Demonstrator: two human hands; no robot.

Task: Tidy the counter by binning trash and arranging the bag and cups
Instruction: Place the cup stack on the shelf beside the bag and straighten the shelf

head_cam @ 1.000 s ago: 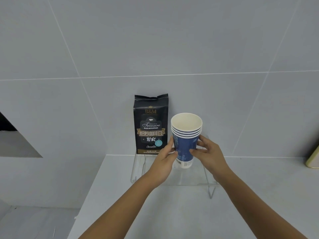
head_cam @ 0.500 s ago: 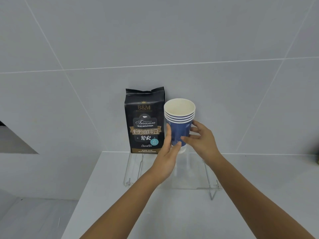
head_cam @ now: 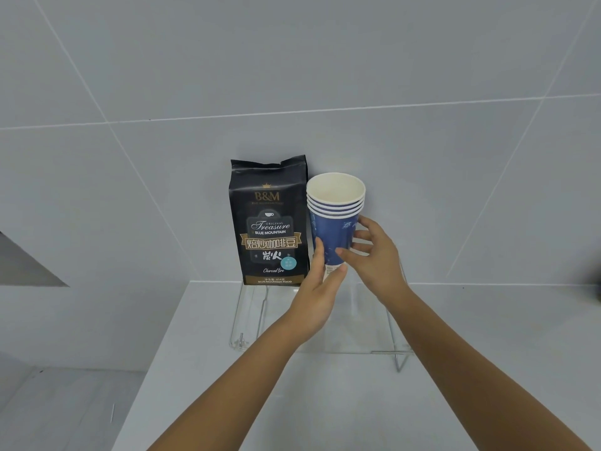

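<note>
We're looking at a pale tiled wall [head_cam: 325,76] filling the far half of the view, w/ a grey counter [head_cam: 325,402] running from it toward us. Left of the counter the floor [head_cam: 65,402] drops away, and a dark recess [head_cam: 22,268] cuts into the left wall.

On the counter, up against the wall, sits a clear acrylic riser [head_cam: 395,349] – see-through top, thin legs at the near corners. On its far left stands the coffee bag [head_cam: 268,222], upright, black w/ gold trim, "B&M" and "Blue Mountain" on the front, back edge at the wall.

Just right of the bag, rims nearly touching its side, is the stack of paper cups [head_cam: 335,222]: blue walls, white rims, four rims showing, mouth up, approx. upright w/ a slight lean. Its base is hidden behind our hands, so we can't tell if it's resting on the riser or held just above.

Our left hand [head_cam: 320,294] comes in from near-left, thumb and forefinger spread into a loose cradle round the low part of the stack, fingertips against the blue wall. Our right hand [head_cam: 377,255] reaches from near-right, thumb across the front of the stack and fingers fanned along its right side – half-open, wrapped lightly round the cups, not clenched.
</note>
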